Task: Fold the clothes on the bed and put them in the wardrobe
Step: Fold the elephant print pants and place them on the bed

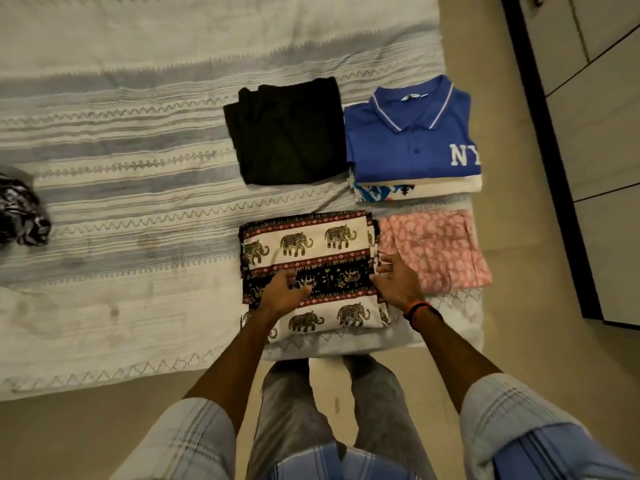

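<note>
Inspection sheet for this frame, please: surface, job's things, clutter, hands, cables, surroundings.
Surface: striped bedspread, wrinkled.
Job's things: elephant-print cloth folded at the near edge; black garment, blue polo on a white printed piece, pink garment folded; dark patterned garment unfolded at far left.
Clutter: nothing seen.
Hands: left hand and right hand rest on the elephant-print cloth.
Cables: nothing seen.
Surroundings: wardrobe at right.

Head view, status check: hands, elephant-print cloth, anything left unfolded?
Left hand flat on elephant-print cloth, right hand at its right edge. Cloth folded, on bed. Crumpled dark garment unfolded, far left.
</note>
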The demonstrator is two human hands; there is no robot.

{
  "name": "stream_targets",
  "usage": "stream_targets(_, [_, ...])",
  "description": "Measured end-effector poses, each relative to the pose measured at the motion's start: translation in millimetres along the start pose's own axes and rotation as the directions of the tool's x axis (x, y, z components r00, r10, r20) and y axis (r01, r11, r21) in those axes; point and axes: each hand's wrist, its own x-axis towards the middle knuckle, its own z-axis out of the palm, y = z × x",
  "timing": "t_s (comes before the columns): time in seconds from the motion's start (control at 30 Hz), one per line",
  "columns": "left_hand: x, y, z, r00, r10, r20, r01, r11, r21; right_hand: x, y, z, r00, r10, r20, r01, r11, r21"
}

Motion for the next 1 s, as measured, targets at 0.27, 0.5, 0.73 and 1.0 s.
stream_targets(0.27, [7, 82, 91, 0.995, 0.081, 0.053, -0.079, 0.996, -0.035, 33, 53, -88, 0.990, 0.023, -0.139, -0.014, 0.998, 0.064])
stream_targets(0.5, [28, 122, 180, 0.993, 0.085, 0.078, -0.083, 0.996, -0.030, 67, 113, -148, 0.980, 0.003, -0.200, -0.024, 0.995, -0.101])
stream_targets(0.73, [41, 130, 220, 0.996, 0.060, 0.061, -0.057, 0.998, -0.037, 99, 137, -157, 0.997, 0.079, 0.001, -0.079, 0.997, -0.022])
stream_targets(1.0, [46, 124, 223, 0.998, 0.043, 0.038, -0.040, 0.997, -0.060, 126, 129, -146, 0.973, 0.187, 0.134, -0.215, 0.947, 0.239])
